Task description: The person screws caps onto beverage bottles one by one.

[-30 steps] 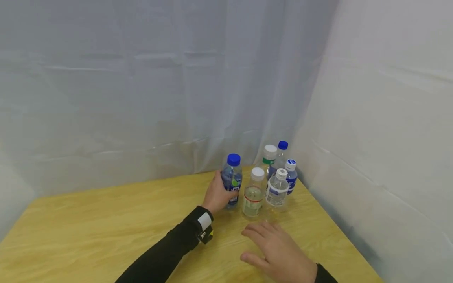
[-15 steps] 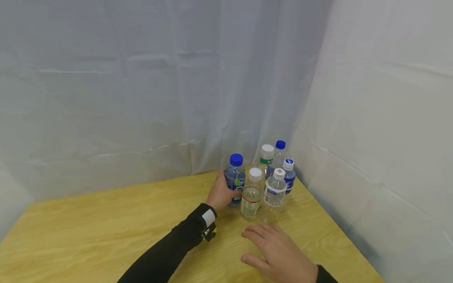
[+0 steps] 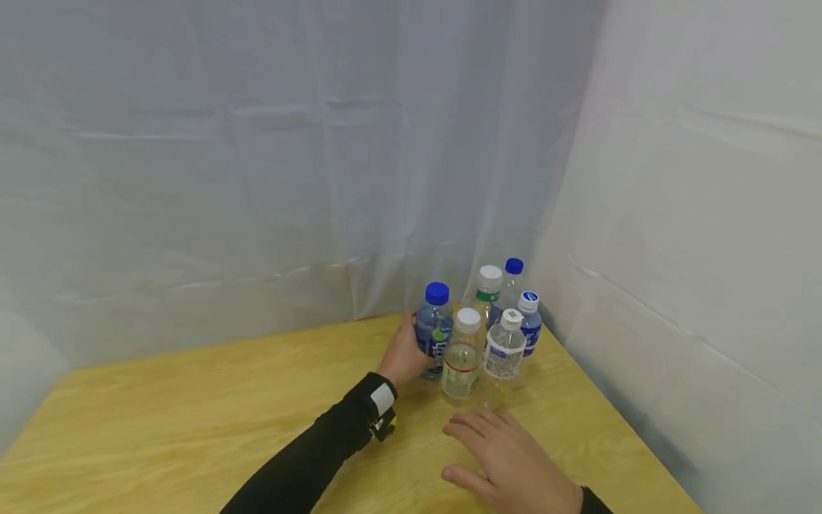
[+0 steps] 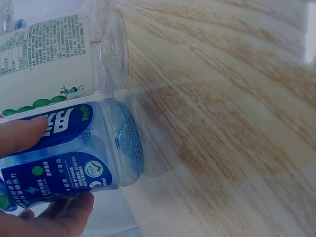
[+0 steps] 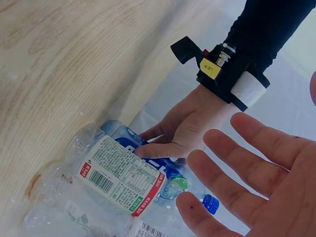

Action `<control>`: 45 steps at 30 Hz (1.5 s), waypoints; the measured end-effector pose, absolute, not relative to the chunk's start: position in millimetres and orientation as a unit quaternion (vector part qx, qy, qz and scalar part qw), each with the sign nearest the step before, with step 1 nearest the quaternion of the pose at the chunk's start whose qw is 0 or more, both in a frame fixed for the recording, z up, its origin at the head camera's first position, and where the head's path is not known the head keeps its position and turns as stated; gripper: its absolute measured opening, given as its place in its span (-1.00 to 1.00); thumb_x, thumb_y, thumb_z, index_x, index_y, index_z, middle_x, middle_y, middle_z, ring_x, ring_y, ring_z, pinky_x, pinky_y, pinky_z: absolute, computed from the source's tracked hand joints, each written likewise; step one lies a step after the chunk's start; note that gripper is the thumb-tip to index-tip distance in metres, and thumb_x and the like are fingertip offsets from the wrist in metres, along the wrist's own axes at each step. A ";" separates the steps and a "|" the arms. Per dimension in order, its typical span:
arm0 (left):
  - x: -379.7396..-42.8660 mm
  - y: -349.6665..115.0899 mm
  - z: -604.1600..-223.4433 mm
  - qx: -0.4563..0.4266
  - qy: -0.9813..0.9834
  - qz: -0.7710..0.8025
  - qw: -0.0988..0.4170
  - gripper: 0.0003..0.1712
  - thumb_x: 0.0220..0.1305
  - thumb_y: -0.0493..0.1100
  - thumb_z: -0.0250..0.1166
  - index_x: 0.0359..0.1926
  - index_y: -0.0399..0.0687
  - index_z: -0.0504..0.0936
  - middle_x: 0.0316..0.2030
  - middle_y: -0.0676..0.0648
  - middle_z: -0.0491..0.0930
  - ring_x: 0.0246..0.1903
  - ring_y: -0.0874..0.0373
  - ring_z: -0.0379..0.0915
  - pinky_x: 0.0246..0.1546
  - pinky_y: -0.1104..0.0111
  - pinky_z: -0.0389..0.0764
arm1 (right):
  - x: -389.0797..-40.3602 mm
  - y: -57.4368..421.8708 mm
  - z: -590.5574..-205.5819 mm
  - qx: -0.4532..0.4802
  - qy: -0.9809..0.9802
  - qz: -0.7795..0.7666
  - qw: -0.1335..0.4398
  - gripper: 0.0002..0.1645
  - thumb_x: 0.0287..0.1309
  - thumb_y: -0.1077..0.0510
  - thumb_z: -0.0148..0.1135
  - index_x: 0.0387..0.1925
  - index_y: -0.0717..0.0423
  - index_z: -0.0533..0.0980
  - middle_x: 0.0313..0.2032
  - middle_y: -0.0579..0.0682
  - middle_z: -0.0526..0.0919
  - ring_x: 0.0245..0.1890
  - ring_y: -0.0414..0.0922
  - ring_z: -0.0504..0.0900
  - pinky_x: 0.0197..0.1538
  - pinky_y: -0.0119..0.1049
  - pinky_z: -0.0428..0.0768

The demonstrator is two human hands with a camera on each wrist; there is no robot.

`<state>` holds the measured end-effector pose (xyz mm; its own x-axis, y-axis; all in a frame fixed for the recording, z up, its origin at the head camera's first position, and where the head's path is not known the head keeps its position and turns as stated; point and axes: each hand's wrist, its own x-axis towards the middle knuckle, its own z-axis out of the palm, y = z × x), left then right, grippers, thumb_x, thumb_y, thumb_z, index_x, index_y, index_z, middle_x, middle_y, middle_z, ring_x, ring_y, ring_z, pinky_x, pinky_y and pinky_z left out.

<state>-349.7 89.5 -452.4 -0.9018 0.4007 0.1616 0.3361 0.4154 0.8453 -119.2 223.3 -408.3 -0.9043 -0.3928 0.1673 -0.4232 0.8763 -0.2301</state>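
My left hand [image 3: 407, 355] grips a blue-labelled plastic bottle [image 3: 437, 325] with a blue cap. In the left wrist view the thumb lies along the label of this blue bottle [image 4: 69, 133] and the fingers curl round its far side, its base close to the wood. Right beside it stands a clear bottle [image 3: 459, 364] with a white cap and a pale, red-lined label. My right hand [image 3: 510, 460] is held over the table in front of the bottles, fingers spread and holding nothing. The right wrist view shows the same right hand [image 5: 252, 177] open near the cluster.
Behind and right stand a green-banded bottle [image 3: 488, 285] with a white cap, a blue-capped bottle [image 3: 512, 275], a white-labelled clear bottle [image 3: 504, 350] and a small blue-labelled bottle [image 3: 529, 325]. They crowd the wooden table's [image 3: 225, 400] back right corner. White sheeting [image 3: 693, 250] encloses it.
My left hand has shifted the blue-labelled bottle to the right, up against the white-capped bottle with the pale label. The right hand has barely moved.
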 end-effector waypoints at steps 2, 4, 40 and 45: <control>-350.3 84.6 -452.3 0.219 0.844 0.489 0.037 0.27 -0.18 -0.47 0.55 0.52 -0.09 0.03 0.30 -0.30 0.43 0.30 -0.21 0.39 0.35 -0.09 0.38 | -120.8 220.8 -409.3 0.216 -0.966 0.130 0.063 -0.25 0.40 -0.46 -0.20 0.22 -0.08 0.54 0.17 -0.15 0.60 0.18 -0.09 0.56 0.22 0.12 0.53; -350.5 80.2 -452.6 0.222 0.846 0.483 0.041 0.29 -0.17 -0.47 0.54 0.53 -0.06 0.00 0.30 -0.29 0.44 0.30 -0.20 0.39 0.35 -0.08 0.38 | -122.1 219.1 -411.4 0.219 -0.965 0.125 0.078 -0.27 0.40 -0.45 -0.17 0.21 -0.07 0.54 0.18 -0.15 0.60 0.18 -0.08 0.56 0.22 0.11 0.53; -277.0 -135.5 -428.9 0.166 0.934 0.280 -0.149 -0.13 0.30 0.26 0.28 0.47 -0.05 0.28 0.38 -0.21 0.38 0.37 -0.19 0.29 0.29 -0.20 0.34 | -180.9 130.9 -400.3 0.233 -0.942 0.196 0.139 -0.24 0.38 -0.38 0.02 0.39 -0.03 0.40 0.43 0.07 0.37 0.41 0.13 0.37 0.34 0.25 0.39; -258.6 -161.5 -426.8 0.160 0.935 0.272 -0.162 -0.18 0.32 0.26 0.27 0.45 -0.05 0.33 0.35 -0.19 0.42 0.36 -0.16 0.31 0.27 -0.18 0.36 | -184.0 115.7 -397.6 0.246 -0.940 0.193 0.141 -0.24 0.39 -0.36 0.03 0.40 0.00 0.39 0.43 0.07 0.38 0.40 0.10 0.38 0.36 0.25 0.36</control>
<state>-258.6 -161.5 -426.8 -0.8961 0.2116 0.3900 0.3879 0.8005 0.4568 -184.0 115.7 -397.6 -0.8397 -0.4076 0.3588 -0.5159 0.8051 -0.2928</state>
